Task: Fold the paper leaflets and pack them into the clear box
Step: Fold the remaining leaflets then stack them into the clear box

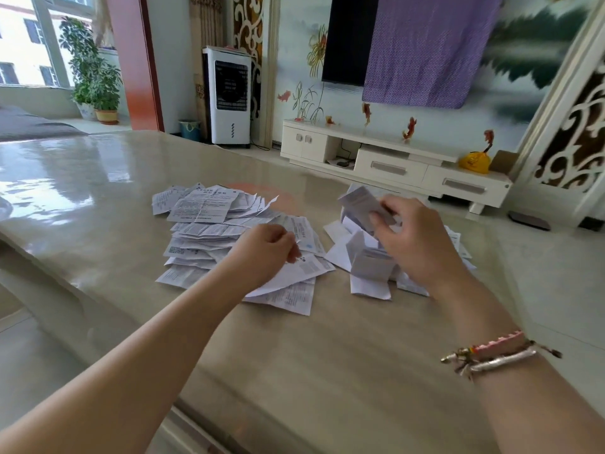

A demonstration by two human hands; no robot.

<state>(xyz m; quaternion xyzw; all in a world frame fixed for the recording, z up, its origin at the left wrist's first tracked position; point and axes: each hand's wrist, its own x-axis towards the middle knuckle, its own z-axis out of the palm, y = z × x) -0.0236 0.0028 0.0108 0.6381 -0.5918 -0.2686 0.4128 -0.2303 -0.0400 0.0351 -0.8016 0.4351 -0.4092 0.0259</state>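
A spread pile of unfolded printed leaflets (209, 224) lies on the table at centre left. My left hand (268, 250) rests on its near edge, and its curled fingers pinch a white leaflet (294, 276) whose corner lifts off the pile. To the right is a heap of folded leaflets (370, 263), partly hiding the clear box, whose walls I cannot make out. My right hand (412, 237) hovers over that heap and grips a folded leaflet (363, 203) between thumb and fingers.
The glossy beige table (98, 191) stretches far to the left and towards me. Its right edge runs close behind the folded heap. Beyond it stand a white TV cabinet (393, 158) and a white air cooler (229, 96) on the floor.
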